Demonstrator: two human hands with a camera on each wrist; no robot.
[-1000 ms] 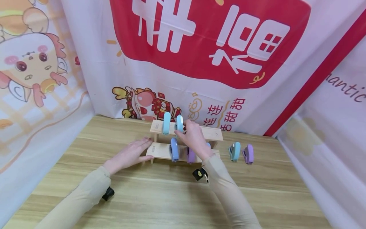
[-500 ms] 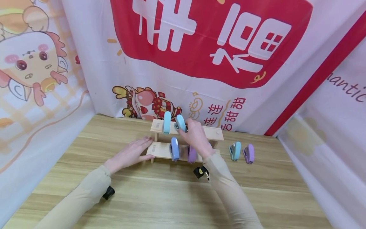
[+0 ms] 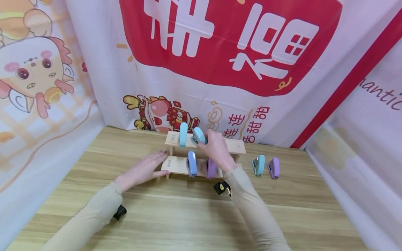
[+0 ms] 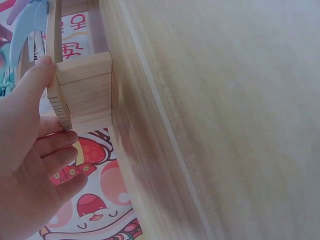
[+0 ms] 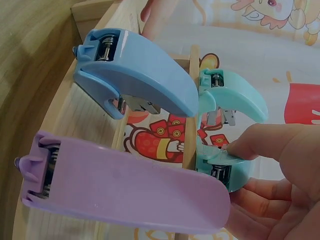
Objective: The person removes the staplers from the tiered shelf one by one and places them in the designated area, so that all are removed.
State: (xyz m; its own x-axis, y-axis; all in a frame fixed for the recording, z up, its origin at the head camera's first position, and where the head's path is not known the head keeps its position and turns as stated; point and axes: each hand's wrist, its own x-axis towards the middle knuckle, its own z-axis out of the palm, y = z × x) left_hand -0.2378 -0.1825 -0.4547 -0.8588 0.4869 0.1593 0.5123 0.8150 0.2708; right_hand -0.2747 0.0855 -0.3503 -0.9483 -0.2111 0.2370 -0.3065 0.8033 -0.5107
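Observation:
My right hand [image 3: 217, 148] pinches a teal stapler [image 3: 199, 135] on the upper shelf of a two-tier wooden rack [image 3: 237, 146]. That stapler sits at a slant, its front partly covered by my thumb in the right wrist view. To its left stands another teal stapler [image 3: 183, 135]. On the lower shelf are a blue stapler [image 5: 135, 72] and a purple stapler [image 5: 130, 187], below my right hand. My left hand [image 3: 146, 169] holds the lower shelf's left end, with the thumb [image 4: 37, 80] at one edge and fingers [image 4: 57, 142] round the other.
A teal stapler [image 3: 258, 165] and a purple stapler [image 3: 274, 168] stand on the wooden table [image 3: 176, 219] right of the rack. Printed cloth [image 3: 204, 76] hangs close behind it, with cloth walls at both sides. My right forearm hides part of the lower shelf.
The pinched teal stapler has turned from nearly straight to slanted and shifted slightly right, along with my right hand. My left hand stays at the rack's end.

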